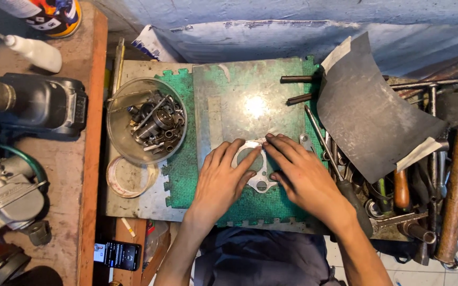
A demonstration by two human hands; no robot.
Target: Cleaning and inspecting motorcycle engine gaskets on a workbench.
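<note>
Both hands lie flat, fingers spread: left hand (219,180) and right hand (302,177) press a metal gasket (259,179). It rests on a steel plate (250,103).

Bowl (145,121) left of metal plate (250,106)

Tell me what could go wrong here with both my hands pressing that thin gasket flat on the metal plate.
1. The gasket looks thin, with narrow lobes; the left hand and right hand pressing unevenly might crease or tear it.
2. The metal plate lies on a green mat, so it could slide under pressure.
3. Loose tools crowd the right hand; a wrist bump may knock them.
</note>
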